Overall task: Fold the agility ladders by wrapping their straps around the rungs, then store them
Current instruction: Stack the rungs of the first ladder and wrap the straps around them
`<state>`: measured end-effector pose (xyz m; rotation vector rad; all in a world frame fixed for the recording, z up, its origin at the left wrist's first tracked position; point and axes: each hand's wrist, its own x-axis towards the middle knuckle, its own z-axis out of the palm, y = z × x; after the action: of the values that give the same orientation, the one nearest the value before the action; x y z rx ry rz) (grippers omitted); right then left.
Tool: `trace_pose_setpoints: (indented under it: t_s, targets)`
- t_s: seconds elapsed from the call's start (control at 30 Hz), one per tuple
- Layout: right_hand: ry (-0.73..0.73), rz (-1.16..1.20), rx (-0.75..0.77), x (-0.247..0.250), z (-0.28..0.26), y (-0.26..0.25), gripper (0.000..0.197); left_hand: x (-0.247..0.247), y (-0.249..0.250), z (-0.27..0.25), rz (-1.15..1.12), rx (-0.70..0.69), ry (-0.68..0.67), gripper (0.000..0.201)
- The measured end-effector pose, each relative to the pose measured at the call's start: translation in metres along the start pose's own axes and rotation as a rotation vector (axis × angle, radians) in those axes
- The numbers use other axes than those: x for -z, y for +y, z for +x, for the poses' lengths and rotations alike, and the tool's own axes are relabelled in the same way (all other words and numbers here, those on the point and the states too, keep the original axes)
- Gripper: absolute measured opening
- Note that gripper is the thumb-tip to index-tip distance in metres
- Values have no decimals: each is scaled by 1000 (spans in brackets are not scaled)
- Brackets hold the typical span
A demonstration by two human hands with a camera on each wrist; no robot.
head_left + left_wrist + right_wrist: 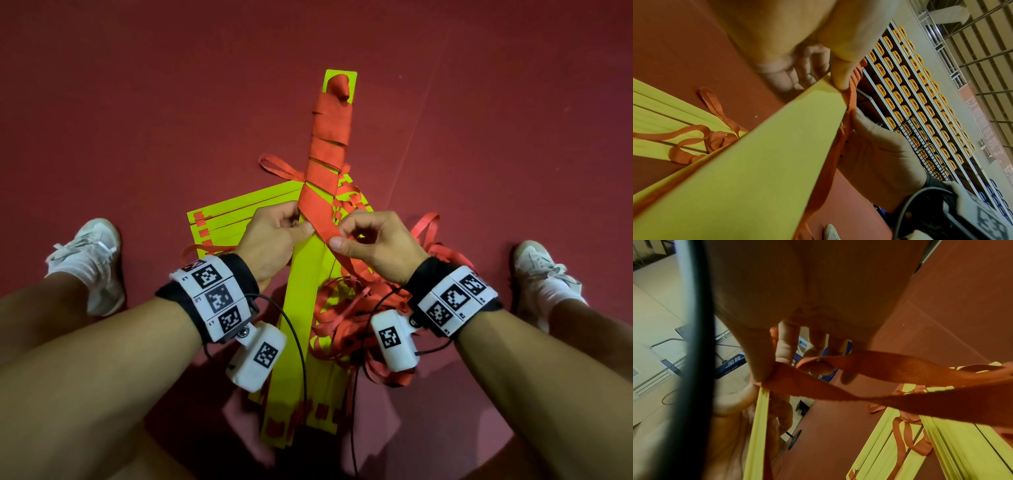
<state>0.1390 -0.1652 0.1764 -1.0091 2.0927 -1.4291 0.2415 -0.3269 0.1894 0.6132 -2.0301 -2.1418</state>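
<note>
Stacked yellow rungs (310, 274): lay lengthwise on red floor (137, 120) between feet, far half bound in spiral turns of red strap (323, 219), near half bare.
Left hand (274, 236): fingers curled round stack edge, thumb pressed on last turn, probably to stop wrap slackening.
Right hand (373, 243): thumb and forefinger pinched strap, drawn diagonally across stack, wrist raised.
Loose strap tangle (359, 315): beside stack, unwrapped.
</note>
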Motion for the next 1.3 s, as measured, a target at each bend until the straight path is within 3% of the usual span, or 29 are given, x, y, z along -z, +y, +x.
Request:
trace_pose_setpoints:
  t_s: [0.23, 0.33, 0.43, 0.53, 0.63, 0.7, 0.83, 0.93, 1.03, 1.07, 1.17, 1.3]
  targets:
    - [35, 42, -85, 2, -2, -8, 45, 3, -8, 7, 62, 32, 47, 13]
    - [74, 55, -92, 1, -2, -8, 39, 3, -10, 8, 73, 43, 54, 12]
    - [133, 104, -115, 1, 0, -2, 19, 4, -9, 8, 58, 45, 53, 12]
    - [78, 15, -90, 5, 0, 1, 4, 3, -10, 9, 52, 57, 67, 31]
    - [52, -100, -86, 6, 0, 1, 25, 3, -12, 10, 56, 65, 66, 31]
    - [34, -51, -105, 4, 0, 0, 28, 2, -9, 8, 33, 76, 55, 13]
    - [2, -58, -111, -2, 0, -1, 32, 1, -11, 6, -28, 86, -7, 22]
    - [7, -166, -99, -2, 1, 3, 30, -3, -8, 3, -79, 72, -54, 25]
    - [-17, -151, -91, -2, 3, 4, 14, -8, -4, 0, -220, 98, -72, 12]
    - [-30, -145, -79, -2, 2, 3, 9, -11, -3, -1, -237, 121, -80, 18]
    - [-76, -90, -36, -3, 2, 1, 17, -15, -3, -3, -172, 129, -129, 53]
    - [-142, 217, -46, -9, 2, 0, 23, -21, -5, -4, -45, 93, -149, 58]
